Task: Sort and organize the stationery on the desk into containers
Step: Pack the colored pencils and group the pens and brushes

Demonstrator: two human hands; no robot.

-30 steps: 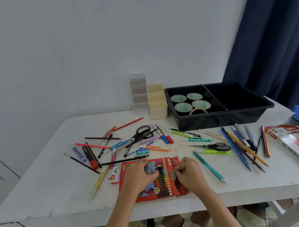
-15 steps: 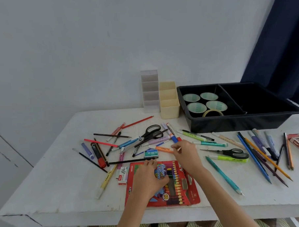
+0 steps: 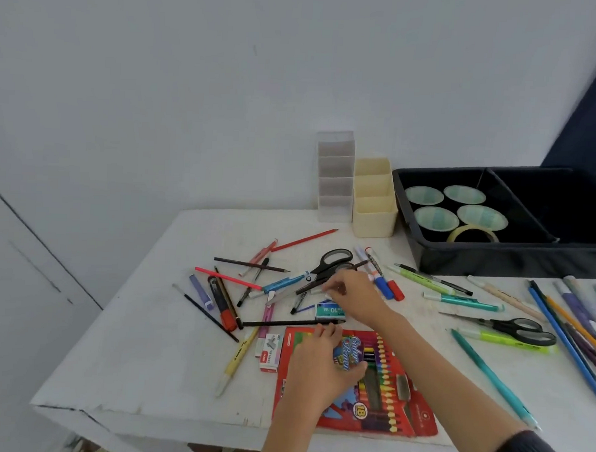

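Table (image 3: 140, 372): white, set against a pale wall, its near left corner chipped.
Left hand (image 3: 321, 367): lies flat on the pencil pack, fingers straight and close together, pointing toward the far edge, thumb spread to the side; it presses down and grips nothing.
Right hand (image 3: 353, 293): reaches into the loose pile near the middle of the table, fingers bent down just beside the scissors; I cannot tell whether they pinch anything.
Pencil pack (image 3: 388, 397): red pack of coloured pencils, flat at the near edge, left of centre.
Scissors (image 3: 332, 261): black handles, lying on the pile, blades pointing toward the left edge.
Staple box (image 3: 328, 311): small green box between the two hands, partly under the right wrist.
Second staple box (image 3: 269, 352): small red and white box touching the pack's left side.
Loose pile: pens, pencils and markers crossed over one another, between the pack and the far edge.
Black pencil (image 3: 278, 323): lies along the pack's far side, at the left fingertips.
Second scissors (image 3: 517, 329): toward the right edge, beside a green highlighter (image 3: 506, 339).
Teal pen (image 3: 488, 371): lies slanted toward the near edge, right of the right forearm.
Tray (image 3: 493, 261): black, two compartments, at the far right corner.
Tape rolls (image 3: 437, 218): five, all in the tray's left compartment.
Cream organiser (image 3: 374, 212): at the far edge, touching the tray's left side.
Clear organiser (image 3: 336, 179): just left of the cream one, against the wall.
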